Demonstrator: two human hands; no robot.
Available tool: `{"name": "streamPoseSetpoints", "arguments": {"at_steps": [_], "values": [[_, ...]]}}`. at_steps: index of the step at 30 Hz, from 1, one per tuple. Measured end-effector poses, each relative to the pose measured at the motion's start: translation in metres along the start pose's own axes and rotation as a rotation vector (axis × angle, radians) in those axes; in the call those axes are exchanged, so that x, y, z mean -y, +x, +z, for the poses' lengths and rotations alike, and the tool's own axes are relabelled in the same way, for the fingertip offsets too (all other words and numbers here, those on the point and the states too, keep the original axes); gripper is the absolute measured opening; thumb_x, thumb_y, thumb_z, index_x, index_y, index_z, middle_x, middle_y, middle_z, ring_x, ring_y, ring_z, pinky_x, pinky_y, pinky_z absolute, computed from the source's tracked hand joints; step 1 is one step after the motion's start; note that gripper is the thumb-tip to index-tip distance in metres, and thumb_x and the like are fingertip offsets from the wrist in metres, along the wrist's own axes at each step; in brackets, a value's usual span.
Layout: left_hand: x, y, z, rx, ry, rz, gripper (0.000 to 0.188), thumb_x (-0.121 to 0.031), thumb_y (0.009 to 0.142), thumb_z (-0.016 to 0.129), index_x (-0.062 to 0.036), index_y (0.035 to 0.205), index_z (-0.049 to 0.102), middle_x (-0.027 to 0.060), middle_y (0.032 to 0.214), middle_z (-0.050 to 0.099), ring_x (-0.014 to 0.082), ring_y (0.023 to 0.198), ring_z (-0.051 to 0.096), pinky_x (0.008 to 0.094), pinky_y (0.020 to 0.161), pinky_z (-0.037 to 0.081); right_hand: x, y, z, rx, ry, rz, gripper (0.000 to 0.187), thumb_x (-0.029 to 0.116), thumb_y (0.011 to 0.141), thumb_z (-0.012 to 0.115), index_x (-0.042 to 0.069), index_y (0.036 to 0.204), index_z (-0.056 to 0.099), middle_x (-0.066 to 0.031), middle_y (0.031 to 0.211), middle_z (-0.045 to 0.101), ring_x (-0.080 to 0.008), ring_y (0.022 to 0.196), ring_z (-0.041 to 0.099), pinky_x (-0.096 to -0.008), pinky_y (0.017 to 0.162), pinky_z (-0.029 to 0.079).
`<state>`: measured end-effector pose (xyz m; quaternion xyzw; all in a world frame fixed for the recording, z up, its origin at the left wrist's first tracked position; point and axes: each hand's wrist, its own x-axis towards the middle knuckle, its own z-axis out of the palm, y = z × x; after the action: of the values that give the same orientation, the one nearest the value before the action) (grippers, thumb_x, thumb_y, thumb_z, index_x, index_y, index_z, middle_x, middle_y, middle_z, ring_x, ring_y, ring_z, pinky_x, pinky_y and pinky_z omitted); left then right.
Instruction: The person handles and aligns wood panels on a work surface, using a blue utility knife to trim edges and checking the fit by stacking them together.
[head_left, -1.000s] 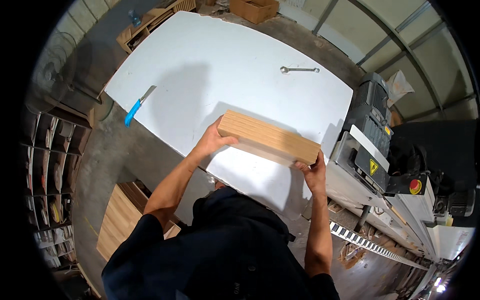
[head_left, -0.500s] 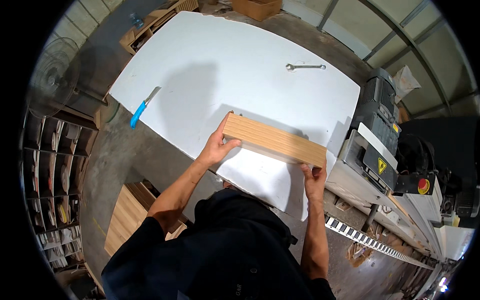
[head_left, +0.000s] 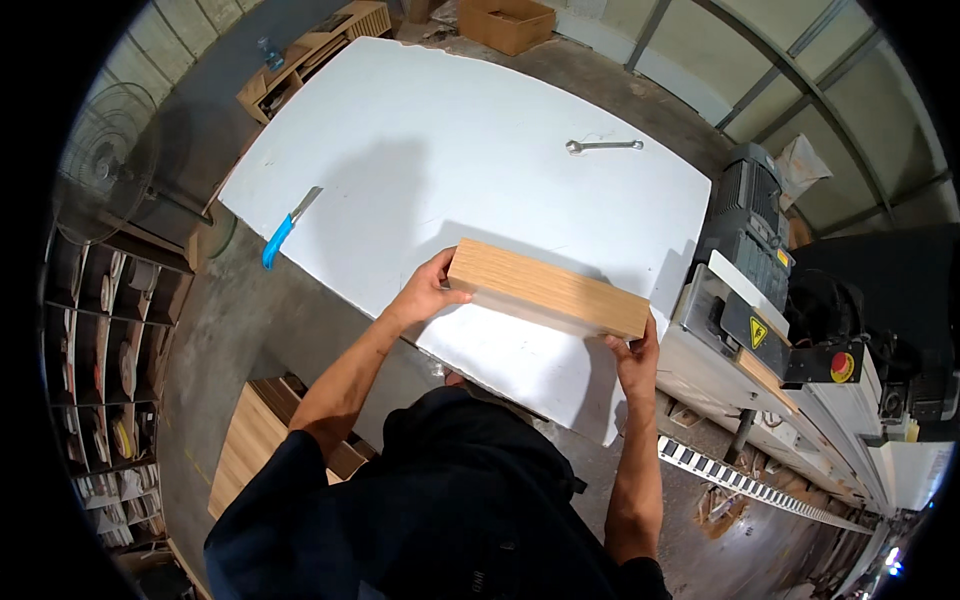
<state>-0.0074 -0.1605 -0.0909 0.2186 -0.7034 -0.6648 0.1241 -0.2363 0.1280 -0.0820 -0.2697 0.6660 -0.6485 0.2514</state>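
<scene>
Between my two hands is a long rectangular wood-grain block (head_left: 550, 287), held level over the near part of a white-topped table (head_left: 480, 130). Its top is light brown with lengthwise grain, and the side facing me looks paler. My left hand (head_left: 425, 293) grips the left end, thumb on the near side and fingers round the end. At the other end my right hand (head_left: 637, 362) is closed on the right corner, thumb toward me. The underside is hidden, so I cannot tell whether it touches the table.
A blue-handled knife (head_left: 280, 240) lies at the table's left edge, a combination wrench (head_left: 605, 146) at the far right. On the right stands a machine with a motor (head_left: 748, 200) and a red stop button (head_left: 843, 367). Wood-grain panels (head_left: 250, 440) and a filled shelf (head_left: 115, 350) are left.
The whole view has shifted slightly, with the table and tools appearing a little lower. Both hands keep their hold on the block, which stays in nearly the same place over the table.
</scene>
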Motion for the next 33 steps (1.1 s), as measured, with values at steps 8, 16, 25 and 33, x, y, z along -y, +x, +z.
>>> {"name": "streamPoseSetpoints", "arguments": {"at_steps": [8,16,25,33], "values": [[-0.08,-0.013,-0.02,-0.026,-0.162,-0.442,0.086,-0.043,0.075,0.073,0.0034,0.137,0.035,0.0196,0.111,0.059,0.0216,0.095,0.061,0.0307,0.07,0.051,0.073,0.003,0.006,-0.087,0.202,0.569,0.073,0.025,0.081,0.073,0.001,0.138,0.035,-0.0157,0.118,0.058,-0.026,0.112,0.054,-0.0347,0.094,0.044],[-0.084,0.007,-0.034,0.231,-0.158,-0.922,0.069,-0.057,0.081,0.059,-0.0052,0.125,0.047,0.0086,0.107,0.058,0.016,0.092,0.059,0.0286,0.066,0.049,0.051,0.019,-0.008,0.176,0.272,0.995,0.063,0.037,0.086,0.06,0.002,0.133,0.038,-0.0163,0.127,0.049,-0.0254,0.113,0.053,-0.0415,0.09,0.048],[-0.049,0.024,-0.044,0.212,-0.04,-1.104,0.058,-0.061,0.088,0.045,-0.0085,0.111,0.058,0.004,0.068,0.058,0.0135,0.053,0.055,0.0236,0.043,0.04,0.033,0.043,-0.007,0.198,0.243,1.246,0.044,0.039,0.094,0.047,0.003,0.12,0.05,-0.0126,0.103,0.063,-0.0221,0.087,0.066,-0.0384,0.065,0.06],[-0.058,-0.009,-0.069,0.543,-0.069,-0.568,0.095,-0.036,0.076,0.075,-0.0155,0.149,0.017,0.0193,0.123,0.048,0.0165,0.08,0.06,0.0343,0.072,0.056,0.032,0.051,-0.014,0.225,0.357,1.258,0.042,0.039,0.095,0.045,0.006,0.119,0.051,-0.0164,0.103,0.063,-0.0326,0.084,0.067,-0.0382,0.054,0.06]]}}
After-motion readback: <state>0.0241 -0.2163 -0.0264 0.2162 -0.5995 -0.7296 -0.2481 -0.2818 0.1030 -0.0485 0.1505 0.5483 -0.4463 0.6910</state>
